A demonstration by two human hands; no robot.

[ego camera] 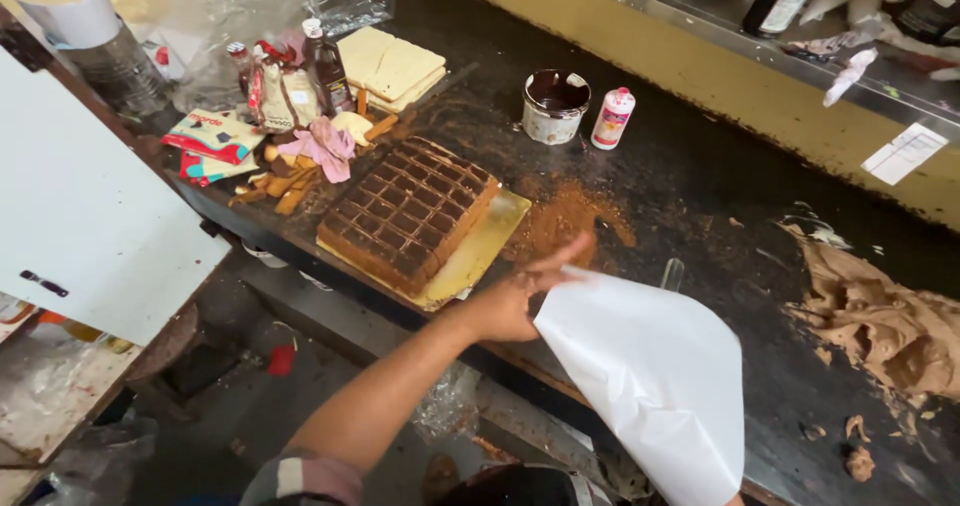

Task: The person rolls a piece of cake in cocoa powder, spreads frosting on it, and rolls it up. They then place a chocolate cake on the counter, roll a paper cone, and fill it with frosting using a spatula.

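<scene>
My left hand (515,301) reaches over the dark worktop (700,166) with its fingers stretched out and blurred. Its lower fingers touch the top left corner of a large white paper sheet (655,376), which curls upward in front of me. My right hand is hidden behind that sheet; only a sliver of skin shows at the bottom edge, so I cannot tell its state. Just left of my left hand lies a square brown cake (410,211) scored in a grid, on a gold board (480,251).
Brown crumbs (570,216) are scattered beside the board. A tin of chocolate (555,106) and a small white bottle with a pink cap (612,118) stand behind. A mass of brown cream (880,321) lies right. Yellow sponge slabs (390,66), bottles and a pink cloth (325,146) crowd the far left.
</scene>
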